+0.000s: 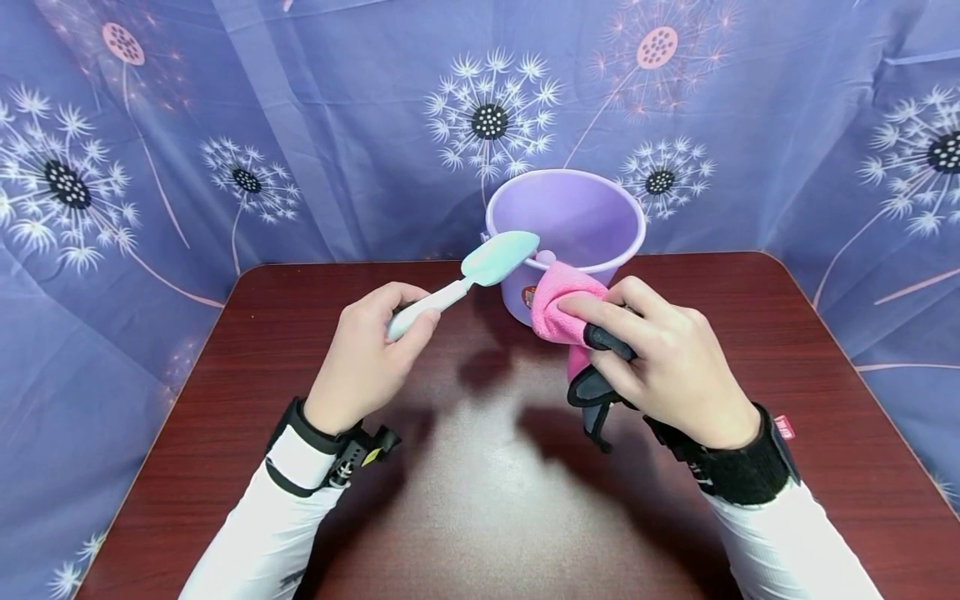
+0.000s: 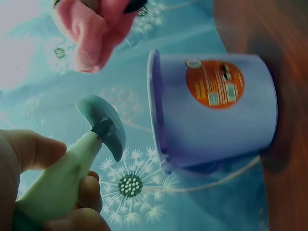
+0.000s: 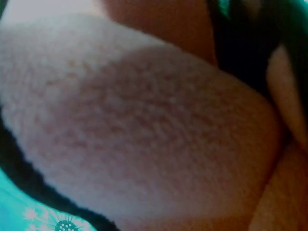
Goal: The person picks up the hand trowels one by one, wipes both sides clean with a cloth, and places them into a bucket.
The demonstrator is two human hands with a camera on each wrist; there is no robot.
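My left hand [image 1: 367, 354] grips the white handle of a small garden trowel [image 1: 498, 257], its pale mint blade raised and overlapping the bucket's left rim in the head view. In the left wrist view the trowel [image 2: 103, 126] stands apart from the bucket. Pinched in my right hand [image 1: 663, 358] is a bunched pink fleecy cloth [image 1: 566, 300] with dark grey and black edging. It hangs in front of the bucket's near rim in the head view, and its fabric [image 3: 144, 130] fills most of the right wrist view.
A lilac plastic bucket [image 1: 517, 296] stands upright at the back of the dark red-brown table [image 1: 300, 333]. An orange round label [image 2: 215, 83] is on its side. Behind the table hangs a blue curtain [image 1: 352, 125] with dandelion prints.
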